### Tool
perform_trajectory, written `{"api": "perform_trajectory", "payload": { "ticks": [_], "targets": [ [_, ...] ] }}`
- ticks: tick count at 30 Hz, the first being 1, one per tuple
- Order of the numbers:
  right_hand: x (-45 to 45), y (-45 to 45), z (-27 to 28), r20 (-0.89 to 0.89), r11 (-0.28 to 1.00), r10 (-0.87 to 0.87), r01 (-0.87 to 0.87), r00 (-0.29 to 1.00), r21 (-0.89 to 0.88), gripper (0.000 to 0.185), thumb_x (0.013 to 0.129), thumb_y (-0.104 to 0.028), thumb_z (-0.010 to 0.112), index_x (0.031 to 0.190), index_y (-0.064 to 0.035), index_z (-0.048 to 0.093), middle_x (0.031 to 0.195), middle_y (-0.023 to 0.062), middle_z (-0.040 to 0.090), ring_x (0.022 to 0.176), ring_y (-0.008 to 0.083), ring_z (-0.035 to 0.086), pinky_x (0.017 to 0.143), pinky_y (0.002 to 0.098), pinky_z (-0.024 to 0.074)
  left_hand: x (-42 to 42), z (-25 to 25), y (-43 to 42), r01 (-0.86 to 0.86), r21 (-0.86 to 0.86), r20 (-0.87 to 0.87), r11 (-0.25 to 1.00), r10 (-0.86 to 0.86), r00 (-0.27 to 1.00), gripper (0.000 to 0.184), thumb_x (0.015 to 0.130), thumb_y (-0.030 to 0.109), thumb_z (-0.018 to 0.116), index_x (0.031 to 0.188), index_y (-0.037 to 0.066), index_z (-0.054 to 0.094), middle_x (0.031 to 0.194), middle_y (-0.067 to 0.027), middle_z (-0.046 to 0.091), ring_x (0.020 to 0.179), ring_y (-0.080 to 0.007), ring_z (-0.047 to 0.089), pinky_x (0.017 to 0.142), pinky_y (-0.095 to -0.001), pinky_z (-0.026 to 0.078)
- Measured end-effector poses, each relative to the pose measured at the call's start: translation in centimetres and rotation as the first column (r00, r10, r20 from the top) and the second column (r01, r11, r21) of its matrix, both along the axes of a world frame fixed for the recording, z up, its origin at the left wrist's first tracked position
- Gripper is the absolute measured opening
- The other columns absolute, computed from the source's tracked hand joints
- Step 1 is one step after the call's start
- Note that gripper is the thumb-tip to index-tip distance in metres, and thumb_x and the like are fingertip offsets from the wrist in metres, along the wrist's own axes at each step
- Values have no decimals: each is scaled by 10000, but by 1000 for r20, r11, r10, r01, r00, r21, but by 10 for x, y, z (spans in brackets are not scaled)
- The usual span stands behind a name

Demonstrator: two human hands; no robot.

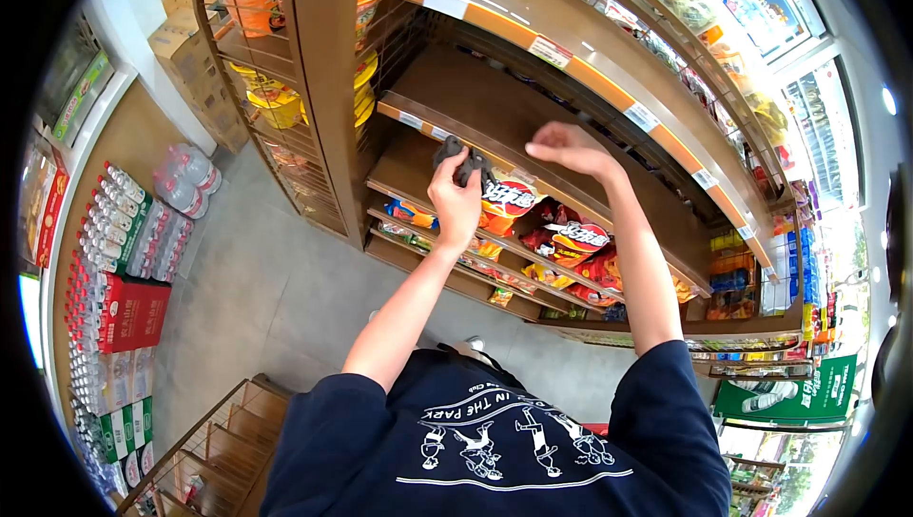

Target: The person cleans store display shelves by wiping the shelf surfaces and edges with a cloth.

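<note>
My left hand (455,201) is closed around a bunched dark grey cloth (462,157), in front of the left part of a brown shelf's edge. My right hand (573,150) is raised over the bare middle shelf board (475,94), a little blurred, with its thumb apart from loosely bent fingers and nothing visible in it. Just below my hands, orange snack bags (506,199) and red snack bags (573,239) stand on the lower shelves, partly hidden by my left hand and right forearm.
Shelf edges carry price labels (550,51). Yellow and orange tubs (271,103) fill a wire side rack at left. Packs of bottled drinks (143,232) line the left wall. Another brown wire rack (214,450) stands at lower left on the grey floor (276,298).
</note>
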State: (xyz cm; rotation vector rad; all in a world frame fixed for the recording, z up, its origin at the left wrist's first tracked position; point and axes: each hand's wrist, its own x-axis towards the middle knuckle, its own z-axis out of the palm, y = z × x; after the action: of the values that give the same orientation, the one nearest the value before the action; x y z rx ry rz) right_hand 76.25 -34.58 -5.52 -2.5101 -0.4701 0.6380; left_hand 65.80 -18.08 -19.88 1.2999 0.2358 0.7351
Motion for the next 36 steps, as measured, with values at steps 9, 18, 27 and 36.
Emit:
{"api": "perform_trajectory", "payload": {
  "ticks": [9, 18, 27, 36],
  "targets": [
    [-23, -35, -35, 87, 988, -150, 146, 985, 50, 763, 673, -651, 780, 1042, 11, 685, 913, 147, 686, 867, 234, 661, 778, 331, 533, -16, 11, -27, 91, 35, -39, 995, -90, 995, 304, 836, -90, 633, 1140, -78, 628, 1143, -163, 647, 980, -196, 649, 840, -295, 530],
    [-24, -29, -42, 123, 985, -158, 149, 980, 84, 807, 588, -655, 824, 1003, 23, 681, 900, 159, 693, 851, 250, 672, 753, 345, 540, -15, 8, -44, 20, 63, -51, 998, -16, 999, 298, 833, -77, 648, 1130, -66, 635, 1048, -155, 672, 911, -183, 656, 803, -288, 527],
    [-18, -28, -44, 120, 988, -145, 138, 982, 62, 779, 571, -659, 823, 982, -6, 709, 941, 168, 711, 909, 294, 683, 805, 363, 540, -14, 5, -76, -80, 127, -19, 989, 83, 996, 223, 889, -5, 657, 1101, -62, 619, 944, -92, 657, 809, -100, 583, 712, -257, 506],
    [-11, -27, -48, 92, 995, -99, 97, 991, 31, 776, 590, -670, 805, 995, -14, 723, 978, 177, 714, 959, 304, 680, 835, 369, 533, -23, 10, -106, -57, 127, -31, 990, 62, 998, 200, 877, 6, 672, 1065, -45, 629, 965, -79, 664, 850, -103, 570, 765, -268, 494]
  ]
}}
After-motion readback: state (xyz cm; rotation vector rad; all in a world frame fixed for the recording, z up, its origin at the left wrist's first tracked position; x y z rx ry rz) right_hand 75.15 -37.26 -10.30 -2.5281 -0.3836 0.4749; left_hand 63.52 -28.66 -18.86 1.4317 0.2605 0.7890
